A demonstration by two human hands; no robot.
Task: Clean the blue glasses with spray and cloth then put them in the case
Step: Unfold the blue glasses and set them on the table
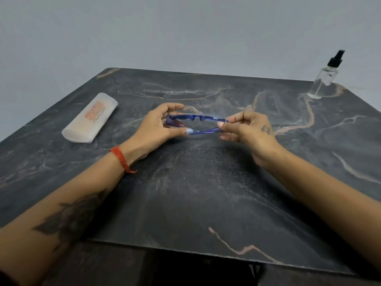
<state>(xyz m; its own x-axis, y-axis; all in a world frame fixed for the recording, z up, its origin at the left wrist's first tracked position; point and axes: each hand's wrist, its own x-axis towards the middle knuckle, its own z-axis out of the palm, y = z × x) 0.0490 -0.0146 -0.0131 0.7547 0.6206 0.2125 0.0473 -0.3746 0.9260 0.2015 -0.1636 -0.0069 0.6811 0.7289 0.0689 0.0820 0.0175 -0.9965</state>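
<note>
Both hands are holding the blue glasses [198,122] just above the middle of the dark marbled table [206,193]. The left hand [158,129] is curling around the left end of the frame, its fingers arching over the top and its thumb pressing along the near arm of the glasses. The right hand [247,129] is pinching the right end between thumb and forefinger, while its other fingers are hanging loosely curled below. The glasses are lying flat and sideways between the two hands, front edge facing away, one arm folding across the near side — whether they are touching the table cannot be told.

The white glasses case [90,118] is lying closed on the left part of the table, well apart from the hands, with orange print on its top. The clear spray bottle [325,77] with a black pump head is standing upright near the far right corner — well away from the glasses. A red thread band [121,159] is circling the left wrist, and both forearms are reaching in from the near edge of the table. A plain grey wall [185,27] is filling the background behind the table.
</note>
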